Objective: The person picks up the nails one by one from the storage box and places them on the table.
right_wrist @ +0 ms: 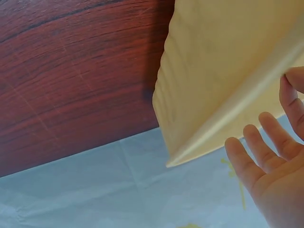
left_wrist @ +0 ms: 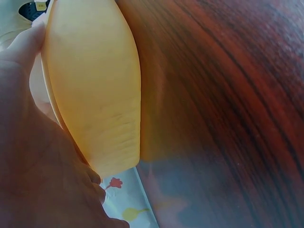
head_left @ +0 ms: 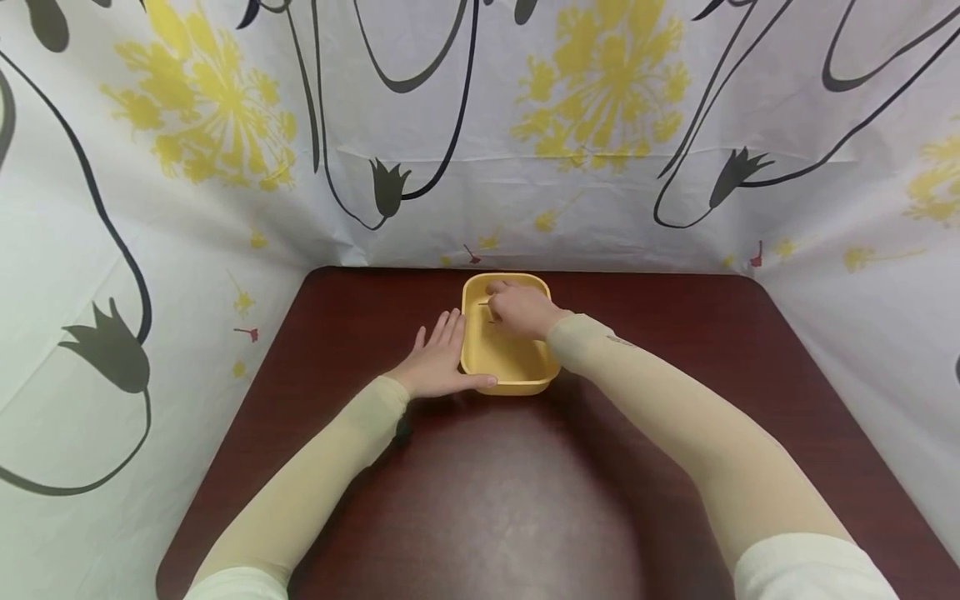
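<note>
A yellow rectangular tray (head_left: 517,365) with rounded corners stands on the dark table. My left hand (head_left: 435,362) rests along its left side with straight fingers, the thumb lying across the near rim; in the left wrist view that thumb (left_wrist: 26,45) touches the rim. Over the tray's far part, my right hand (head_left: 525,310) reaches down with thumb and index finger close together. Its other fingers (right_wrist: 266,159) are spread and slightly bent in the right wrist view. Small thin dark marks (head_left: 483,304) show beside these fingertips; whether the fingers pinch anything is hidden.
The reddish-brown wooden table (head_left: 360,317) has rounded far corners. A white cloth (head_left: 450,108) with yellow and grey flower prints hangs behind it and along both sides. A small dark object (head_left: 403,431) shows under the left wrist.
</note>
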Demonstrator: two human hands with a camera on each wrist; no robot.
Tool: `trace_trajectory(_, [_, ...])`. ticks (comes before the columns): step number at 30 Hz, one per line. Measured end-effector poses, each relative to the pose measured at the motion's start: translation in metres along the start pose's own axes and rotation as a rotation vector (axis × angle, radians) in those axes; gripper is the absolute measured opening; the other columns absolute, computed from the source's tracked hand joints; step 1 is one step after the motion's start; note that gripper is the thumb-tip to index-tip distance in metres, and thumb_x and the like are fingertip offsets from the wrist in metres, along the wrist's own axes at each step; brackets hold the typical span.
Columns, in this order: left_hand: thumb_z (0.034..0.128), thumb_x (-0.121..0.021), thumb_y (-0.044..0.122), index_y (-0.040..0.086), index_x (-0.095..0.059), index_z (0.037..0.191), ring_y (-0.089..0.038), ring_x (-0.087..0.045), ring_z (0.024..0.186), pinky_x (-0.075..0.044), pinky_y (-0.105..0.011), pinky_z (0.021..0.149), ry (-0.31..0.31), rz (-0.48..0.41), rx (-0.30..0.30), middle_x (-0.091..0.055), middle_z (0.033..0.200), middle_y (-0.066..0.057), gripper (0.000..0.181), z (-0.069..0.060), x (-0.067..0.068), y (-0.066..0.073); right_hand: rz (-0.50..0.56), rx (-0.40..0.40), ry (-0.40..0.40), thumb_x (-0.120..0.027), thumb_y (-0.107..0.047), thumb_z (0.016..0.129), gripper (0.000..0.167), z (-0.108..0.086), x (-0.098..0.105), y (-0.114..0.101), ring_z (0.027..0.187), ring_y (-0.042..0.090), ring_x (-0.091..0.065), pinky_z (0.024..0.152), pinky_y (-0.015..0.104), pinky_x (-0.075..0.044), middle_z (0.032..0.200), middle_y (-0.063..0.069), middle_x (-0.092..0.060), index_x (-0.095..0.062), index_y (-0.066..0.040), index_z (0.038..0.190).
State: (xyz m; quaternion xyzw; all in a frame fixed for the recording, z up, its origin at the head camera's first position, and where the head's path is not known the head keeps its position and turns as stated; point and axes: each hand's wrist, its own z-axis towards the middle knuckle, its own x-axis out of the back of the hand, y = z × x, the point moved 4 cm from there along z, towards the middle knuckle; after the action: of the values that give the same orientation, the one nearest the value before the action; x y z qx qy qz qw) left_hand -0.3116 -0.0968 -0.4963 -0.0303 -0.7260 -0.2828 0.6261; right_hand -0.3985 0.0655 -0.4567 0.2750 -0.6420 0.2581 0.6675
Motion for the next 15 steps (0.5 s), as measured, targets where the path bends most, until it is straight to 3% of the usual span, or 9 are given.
trace_trajectory(4, [0.0749, -0.046, 0.093, 0.007, 0.002, 0.162, -0.026, 0.010, 0.153, -0.002, -0.061, 0.117, 0.000, 0.009, 0.000, 0.007, 0.168, -0.011, 0.131, 0.000, -0.001, 0.000, 0.004, 0.013, 0.012, -0.072, -0.019, 0.091, 0.007, -0.006, 0.004, 0.004, 0.127, 0.033, -0.052, 0.096, 0.043, -0.049, 0.140, 0.014, -0.054, -0.075, -0.013, 0.088])
trace_trajectory(7, [0.0748, -0.047, 0.092, 0.006, 0.000, 0.162, -0.026, 0.010, 0.153, -0.003, -0.061, 0.117, 0.008, 0.015, 0.003, 0.005, 0.168, -0.013, 0.131, 0.001, 0.000, 0.000, -0.008, 0.013, 0.038, -0.074, -0.020, 0.089, 0.005, -0.012, 0.010, 0.008, 0.127, 0.034, -0.052, 0.098, 0.045, -0.048, 0.141, 0.014, -0.054, -0.073, -0.015, 0.087])
trace_trajectory(15, [0.0759, -0.051, 0.090, 0.005, 0.000, 0.162, -0.026, 0.009, 0.153, -0.003, -0.061, 0.117, -0.001, 0.008, 0.012, 0.004, 0.168, -0.013, 0.131, 0.002, -0.002, -0.001, 0.016, 0.003, 0.092, -0.075, -0.020, 0.089, 0.010, -0.031, 0.023, 0.014, 0.126, 0.033, -0.051, 0.079, 0.044, -0.055, 0.141, 0.013, -0.054, -0.070, -0.018, 0.080])
